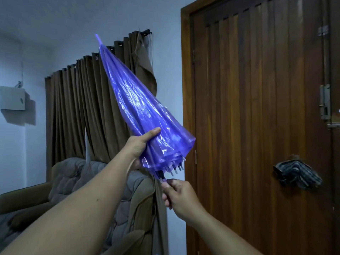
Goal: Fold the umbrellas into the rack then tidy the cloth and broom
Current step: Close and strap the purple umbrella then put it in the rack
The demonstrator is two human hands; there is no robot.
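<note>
A translucent purple umbrella (136, 103) is collapsed into a cone, its tip pointing up and to the left. My left hand (140, 144) wraps around the lower part of the canopy from the left side. My right hand (176, 196) is closed around the umbrella's handle just below the rib tips. A dark striped cloth (298, 173) hangs on the wooden door at the right. No rack or broom is in view.
A brown wooden door (257, 107) with a latch fills the right side. Brown curtains (82, 107) hang behind the umbrella. A tufted grey-brown sofa (77, 184) stands at the lower left. A grey wall box (12, 98) is at the far left.
</note>
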